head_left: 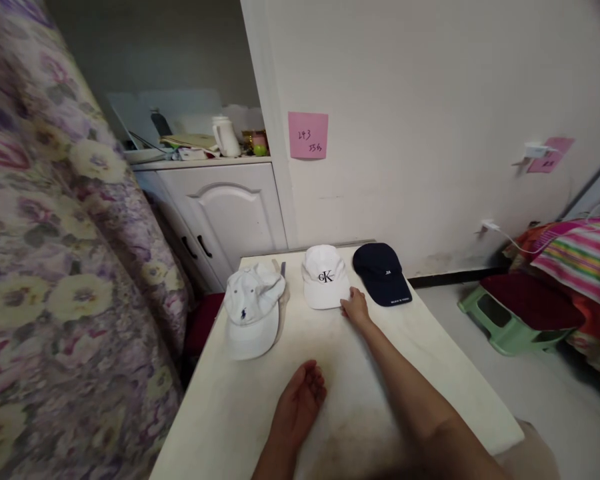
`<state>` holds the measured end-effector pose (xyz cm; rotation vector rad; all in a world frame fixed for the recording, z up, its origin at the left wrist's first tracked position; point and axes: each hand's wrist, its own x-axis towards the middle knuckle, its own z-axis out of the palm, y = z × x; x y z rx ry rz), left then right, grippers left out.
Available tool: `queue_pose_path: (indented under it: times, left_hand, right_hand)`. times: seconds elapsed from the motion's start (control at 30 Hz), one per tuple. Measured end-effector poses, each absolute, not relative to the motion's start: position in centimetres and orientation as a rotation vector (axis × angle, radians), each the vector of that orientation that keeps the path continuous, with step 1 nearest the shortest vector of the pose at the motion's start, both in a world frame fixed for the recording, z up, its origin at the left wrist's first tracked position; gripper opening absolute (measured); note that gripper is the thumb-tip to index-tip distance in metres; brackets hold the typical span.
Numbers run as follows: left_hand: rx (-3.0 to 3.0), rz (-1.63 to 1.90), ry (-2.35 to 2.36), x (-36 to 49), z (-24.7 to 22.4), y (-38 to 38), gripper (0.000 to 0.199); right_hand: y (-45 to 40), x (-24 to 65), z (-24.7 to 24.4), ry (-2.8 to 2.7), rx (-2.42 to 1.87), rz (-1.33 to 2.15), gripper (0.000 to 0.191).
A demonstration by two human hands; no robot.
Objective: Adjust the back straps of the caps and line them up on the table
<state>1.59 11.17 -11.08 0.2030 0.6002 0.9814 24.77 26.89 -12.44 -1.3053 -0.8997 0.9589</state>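
One CK cap [325, 272] — right hand [357, 309] touching its brim [323, 299].

Right arm [413, 393] is reaching farther forward, right hand [356, 309] pinching at its fingertips. Left hand [300, 403], farther back, is showing its palm, fingers curling loosely.

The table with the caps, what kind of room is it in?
Probably a room in someone's home, maybe a bedroom: there's a flowery curtain, a white cupboard with a jug on it, and a striped cloth that could be bedding.
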Motion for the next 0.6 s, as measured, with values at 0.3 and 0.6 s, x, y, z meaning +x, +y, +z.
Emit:
queue_pose_path:
  times: [0.3, 0.6]
  left_hand:
    - [0.210, 0.977, 0.612, 1.7, -11.2, 10.9, 0.009]
    - [0.476, 1.086, 0.784, 2.7, -9.3, 15.5, 0.017]
  right_hand:
    - [25.9, 25.1, -13.6, -0.877, -1.500, 0.851, 0.031]
    - [25.9, 25.2, -14.7, -0.859, -1.483, 0.824, 0.030]
